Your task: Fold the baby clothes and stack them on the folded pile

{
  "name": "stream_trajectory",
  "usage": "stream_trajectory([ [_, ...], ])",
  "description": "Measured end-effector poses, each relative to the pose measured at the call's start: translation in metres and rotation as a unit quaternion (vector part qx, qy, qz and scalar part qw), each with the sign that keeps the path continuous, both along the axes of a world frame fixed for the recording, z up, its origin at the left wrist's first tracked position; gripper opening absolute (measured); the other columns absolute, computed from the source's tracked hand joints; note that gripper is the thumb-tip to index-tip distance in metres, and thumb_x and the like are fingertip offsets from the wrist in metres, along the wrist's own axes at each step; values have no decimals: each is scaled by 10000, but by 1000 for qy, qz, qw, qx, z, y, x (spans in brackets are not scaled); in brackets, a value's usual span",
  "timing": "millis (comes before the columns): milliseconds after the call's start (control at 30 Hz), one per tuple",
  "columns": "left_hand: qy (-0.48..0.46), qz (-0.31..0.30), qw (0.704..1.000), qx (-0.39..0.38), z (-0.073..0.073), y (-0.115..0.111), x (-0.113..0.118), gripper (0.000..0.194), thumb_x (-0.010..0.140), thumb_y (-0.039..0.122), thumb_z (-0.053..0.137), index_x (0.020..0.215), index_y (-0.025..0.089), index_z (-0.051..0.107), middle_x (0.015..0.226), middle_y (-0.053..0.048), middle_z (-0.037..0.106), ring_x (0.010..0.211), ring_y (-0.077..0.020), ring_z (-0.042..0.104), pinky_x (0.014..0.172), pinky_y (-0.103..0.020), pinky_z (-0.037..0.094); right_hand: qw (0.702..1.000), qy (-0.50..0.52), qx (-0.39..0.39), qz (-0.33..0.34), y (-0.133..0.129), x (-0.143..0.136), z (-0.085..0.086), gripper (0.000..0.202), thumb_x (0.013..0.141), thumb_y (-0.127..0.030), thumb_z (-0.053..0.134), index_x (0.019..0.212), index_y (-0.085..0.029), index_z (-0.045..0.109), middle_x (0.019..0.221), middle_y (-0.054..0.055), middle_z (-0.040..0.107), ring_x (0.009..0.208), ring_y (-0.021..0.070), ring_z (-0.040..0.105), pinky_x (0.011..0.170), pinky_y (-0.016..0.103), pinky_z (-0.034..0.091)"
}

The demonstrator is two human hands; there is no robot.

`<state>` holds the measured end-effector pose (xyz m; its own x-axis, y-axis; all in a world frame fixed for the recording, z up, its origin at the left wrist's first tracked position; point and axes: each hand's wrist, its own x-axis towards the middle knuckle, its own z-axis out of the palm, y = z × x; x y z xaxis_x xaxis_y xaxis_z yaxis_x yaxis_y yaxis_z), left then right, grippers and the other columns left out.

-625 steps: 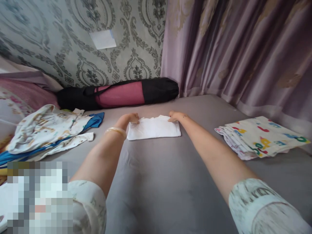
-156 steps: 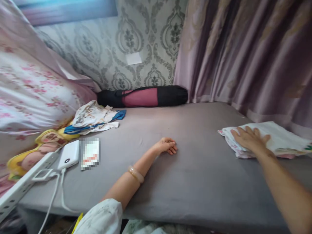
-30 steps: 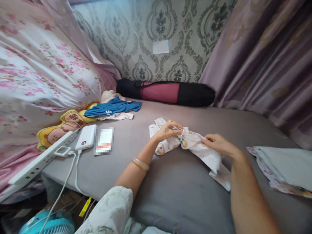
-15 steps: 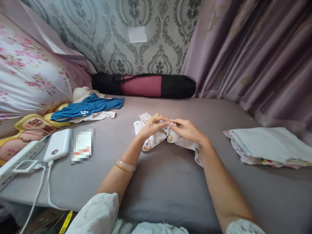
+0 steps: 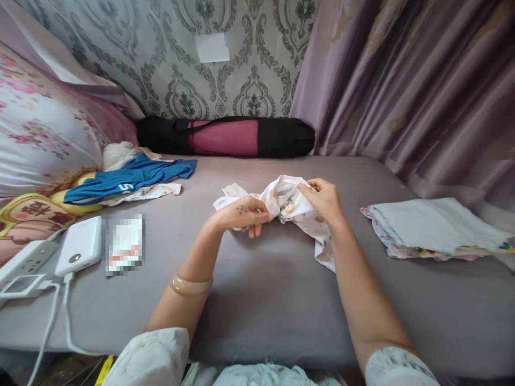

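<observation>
A small white shirt (image 5: 300,206) with a coloured print is held a little above the grey sheet, partly bunched. Its round neckband faces up between my hands, and one part trails down beside my right wrist. My left hand (image 5: 245,213) is closed, pinching the shirt's edge between thumb and fingers. On the other side my right hand (image 5: 324,199) grips the neckband, thumb against fingertips. Part of the cloth lies behind my left hand, out of sight.
Folded cloths (image 5: 438,225) are stacked at the right. To the left lie a blue garment (image 5: 132,177), a blurred packet (image 5: 125,244), a white power bank (image 5: 80,246) with cables and a power strip (image 5: 28,260). A black and maroon bag (image 5: 225,138) rests against the wall.
My hands have moved apart from their close pinch, the right one up and outward. The shirt's neckband has opened into a visible loop. The view has shifted slightly.
</observation>
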<state>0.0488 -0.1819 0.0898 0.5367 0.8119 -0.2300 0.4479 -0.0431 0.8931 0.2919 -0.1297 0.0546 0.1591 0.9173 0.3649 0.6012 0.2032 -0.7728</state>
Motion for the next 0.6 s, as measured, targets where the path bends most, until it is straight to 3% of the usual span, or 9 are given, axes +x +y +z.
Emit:
stream_trajectory([
  [67,24,-57,998,-21,-8,-1,9,273,786,449,634,791,177,656,600,-25,660,455,-142,588,419,-221,395,1000,10,3,-6,-1,1,2,413,724,-532,652,873,-152,713,741,60,703,651,198,622,613,297,460],
  [100,35,-54,998,-3,-15,1,13,256,784,436,635,777,181,658,612,-20,660,475,-142,593,439,-225,411,1000,14,6,-7,-2,1,4,415,724,-534,654,871,-151,713,743,64,706,656,201,625,610,294,460],
  [167,54,3,995,85,-29,7,20,216,790,394,628,745,184,651,637,-13,654,549,-146,602,506,-237,438,1000,16,12,-3,-4,2,8,411,729,-533,654,871,-152,712,748,68,709,669,206,631,612,292,463],
  [300,67,157,955,244,-51,20,26,162,813,343,605,806,182,627,791,-38,668,781,-189,615,711,-299,468,1000,5,24,17,-11,-2,16,376,758,-514,646,879,-163,707,763,65,712,706,212,641,650,305,480],
  [400,65,232,930,279,-56,25,29,244,778,387,660,889,179,598,883,-60,648,885,-223,599,801,-348,454,998,21,26,58,-20,-12,23,340,778,-497,640,883,-179,699,802,61,720,737,213,652,669,312,493],
  [500,57,282,912,291,-61,26,33,344,744,459,688,892,178,554,889,-57,608,902,-229,578,805,-355,445,993,50,13,109,-31,-25,30,327,788,-491,638,900,-188,688,824,54,723,734,204,656,660,307,502],
  [600,56,327,890,312,-69,27,38,335,733,426,687,872,181,507,883,-53,573,889,-222,556,789,-351,437,987,67,-5,148,-43,-38,37,328,784,-489,648,914,-190,682,826,46,721,712,190,654,636,295,504],
])
